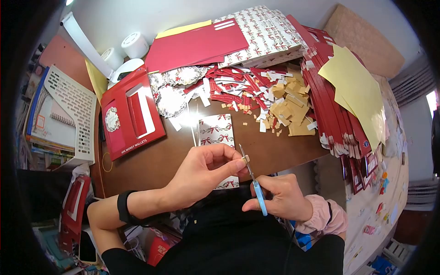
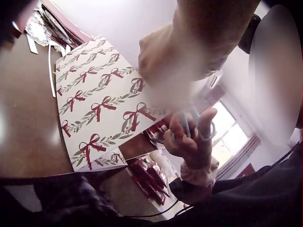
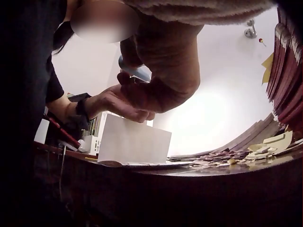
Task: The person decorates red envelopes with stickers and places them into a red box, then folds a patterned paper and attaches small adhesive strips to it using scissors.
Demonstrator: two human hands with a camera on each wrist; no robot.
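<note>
My left hand (image 1: pixel 206 167) pinches a small tan paper piece (image 1: pixel 247 158) between thumb and index finger. Light blue-handled scissors (image 1: pixel 260 198) are in my right hand (image 1: pixel 284 197), its fingers curled about the handles. Their metal blades point away from me and cross the tan piece, right by the left fingertips. Under the left hand lies a white card with red bows and green sprigs (image 1: pixel 216 129), partly covered by that hand. In the left wrist view the patterned card (image 2: pixel 97 101) looms large. A plain white panel (image 3: pixel 135 139) stands upright below the left hand in the right wrist view.
Red and white paper scraps (image 1: pixel 243 87) and tan offcuts (image 1: pixel 293 103) heap on the brown table (image 1: pixel 279 153). Left stands a red money-wallet package (image 1: pixel 133 112); right, stacked red packets (image 1: pixel 332 101) under yellow sheets (image 1: pixel 355 87). A patterned stack (image 1: pixel 266 34) lies at the back.
</note>
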